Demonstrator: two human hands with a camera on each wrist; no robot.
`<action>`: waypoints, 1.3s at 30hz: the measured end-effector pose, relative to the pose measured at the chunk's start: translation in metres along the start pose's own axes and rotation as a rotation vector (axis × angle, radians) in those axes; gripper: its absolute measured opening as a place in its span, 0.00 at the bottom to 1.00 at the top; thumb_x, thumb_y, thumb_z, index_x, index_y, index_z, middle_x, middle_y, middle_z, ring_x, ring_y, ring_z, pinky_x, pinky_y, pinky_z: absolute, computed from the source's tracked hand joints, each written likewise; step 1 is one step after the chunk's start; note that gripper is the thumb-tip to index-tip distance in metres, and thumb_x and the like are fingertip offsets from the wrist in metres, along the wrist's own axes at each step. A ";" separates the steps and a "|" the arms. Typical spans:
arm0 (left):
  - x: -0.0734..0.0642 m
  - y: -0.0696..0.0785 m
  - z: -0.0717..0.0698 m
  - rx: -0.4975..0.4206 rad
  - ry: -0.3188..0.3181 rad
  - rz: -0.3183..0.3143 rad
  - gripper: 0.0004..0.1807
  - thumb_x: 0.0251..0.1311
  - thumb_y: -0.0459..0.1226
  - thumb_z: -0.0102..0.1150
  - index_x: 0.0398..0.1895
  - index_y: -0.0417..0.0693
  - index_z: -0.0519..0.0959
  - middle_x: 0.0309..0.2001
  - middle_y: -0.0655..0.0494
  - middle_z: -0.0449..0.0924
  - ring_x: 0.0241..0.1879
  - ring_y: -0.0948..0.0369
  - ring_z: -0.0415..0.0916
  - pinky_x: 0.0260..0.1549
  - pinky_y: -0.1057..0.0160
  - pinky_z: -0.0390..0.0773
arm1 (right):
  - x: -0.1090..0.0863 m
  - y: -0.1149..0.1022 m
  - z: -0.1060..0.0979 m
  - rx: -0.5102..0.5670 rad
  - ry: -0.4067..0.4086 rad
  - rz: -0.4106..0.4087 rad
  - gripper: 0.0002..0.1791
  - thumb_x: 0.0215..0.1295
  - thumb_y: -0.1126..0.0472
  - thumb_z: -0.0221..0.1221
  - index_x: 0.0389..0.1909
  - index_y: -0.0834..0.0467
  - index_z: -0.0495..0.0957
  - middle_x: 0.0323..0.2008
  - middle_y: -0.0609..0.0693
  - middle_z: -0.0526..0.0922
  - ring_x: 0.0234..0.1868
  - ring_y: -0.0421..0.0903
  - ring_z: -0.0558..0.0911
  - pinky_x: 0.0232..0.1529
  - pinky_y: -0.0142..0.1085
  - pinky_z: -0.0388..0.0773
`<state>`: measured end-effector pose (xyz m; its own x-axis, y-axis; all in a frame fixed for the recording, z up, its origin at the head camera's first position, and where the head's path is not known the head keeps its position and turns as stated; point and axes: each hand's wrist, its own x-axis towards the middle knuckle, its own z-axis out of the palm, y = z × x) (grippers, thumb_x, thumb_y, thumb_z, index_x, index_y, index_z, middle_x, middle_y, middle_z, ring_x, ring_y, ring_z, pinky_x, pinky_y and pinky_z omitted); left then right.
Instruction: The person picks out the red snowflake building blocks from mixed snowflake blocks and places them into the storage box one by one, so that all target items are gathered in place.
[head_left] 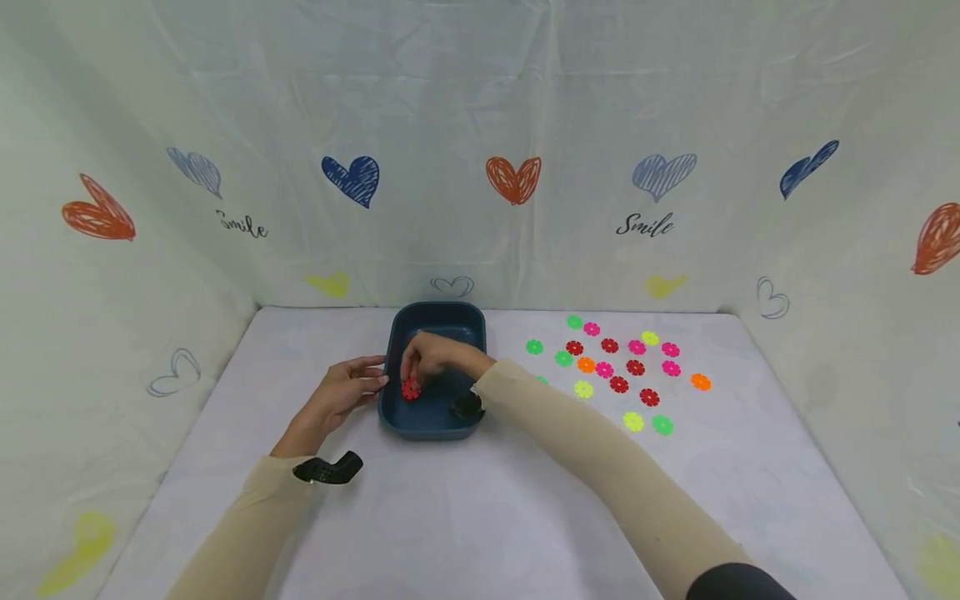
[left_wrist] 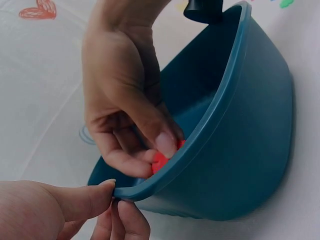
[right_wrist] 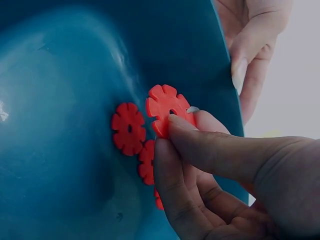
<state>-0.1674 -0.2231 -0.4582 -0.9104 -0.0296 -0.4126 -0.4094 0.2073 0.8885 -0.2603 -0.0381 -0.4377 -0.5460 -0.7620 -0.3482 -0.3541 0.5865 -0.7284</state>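
Observation:
A dark blue plastic basin (head_left: 431, 434) stands on the table. My right hand (head_left: 433, 353) reaches inside it, pinching a red flower-shaped plastic disc (right_wrist: 161, 103) between thumb and fingers near the left wall. Below that disc, another red disc (right_wrist: 128, 129) lies on the basin floor, with more red discs partly hidden behind my fingers. At the basin's left side, my left hand (head_left: 339, 393) grips the rim, thumb (left_wrist: 85, 200) at the top edge and fingers curled beneath. The left wrist view shows only a bit of the held red piece between the right fingertips.
Several loose flower-shaped discs lie right of the basin, among them a green disc (head_left: 662, 425), an orange disc (head_left: 701, 382), a yellow disc (head_left: 583, 389) and a dark red disc (head_left: 649, 397). A white cloth with printed hearts (head_left: 513, 180) hangs behind the table (head_left: 465, 517).

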 end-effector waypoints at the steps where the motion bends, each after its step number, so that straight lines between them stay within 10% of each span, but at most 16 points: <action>1: 0.000 0.000 0.000 0.000 0.000 0.002 0.30 0.75 0.28 0.58 0.78 0.34 0.66 0.62 0.38 0.74 0.42 0.63 0.77 0.41 0.69 0.82 | 0.000 0.000 0.001 -0.001 0.001 0.003 0.08 0.62 0.77 0.70 0.40 0.66 0.88 0.27 0.47 0.81 0.29 0.40 0.78 0.34 0.28 0.77; 39: -0.005 0.002 0.001 -0.004 0.021 0.006 0.30 0.74 0.27 0.59 0.77 0.34 0.68 0.59 0.40 0.75 0.42 0.62 0.77 0.41 0.67 0.82 | 0.009 0.000 0.020 -0.002 -0.079 -0.041 0.09 0.60 0.81 0.66 0.39 0.70 0.88 0.24 0.47 0.81 0.26 0.38 0.79 0.32 0.27 0.78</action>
<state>-0.1631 -0.2212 -0.4548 -0.9137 -0.0494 -0.4033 -0.4046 0.2034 0.8916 -0.2502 -0.0505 -0.4531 -0.4691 -0.8047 -0.3638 -0.3763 0.5548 -0.7420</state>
